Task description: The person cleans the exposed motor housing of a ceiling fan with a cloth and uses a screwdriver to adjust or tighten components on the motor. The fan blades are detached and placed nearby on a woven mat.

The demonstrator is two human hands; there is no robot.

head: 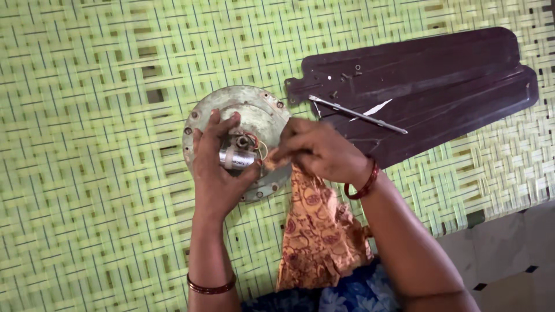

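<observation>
Left hand (215, 167) fingers curled, clamped on the fan motor housing (260, 115). Right hand (318, 151), at 3 o'clock, fingers pinched together on an orange patterned cloth (318, 231).

1. Woven green-yellow strap surface (87, 173), spanning nearly the whole view.
2. Lying on it: round grey metal motor housing (263, 112), dark brown fan blades (439, 81), patterned orange cloth (318, 231).
3. Thin metal rod (358, 114) across the blades.

Left mat (87, 173) open; fan blades (428, 86) block right.
</observation>
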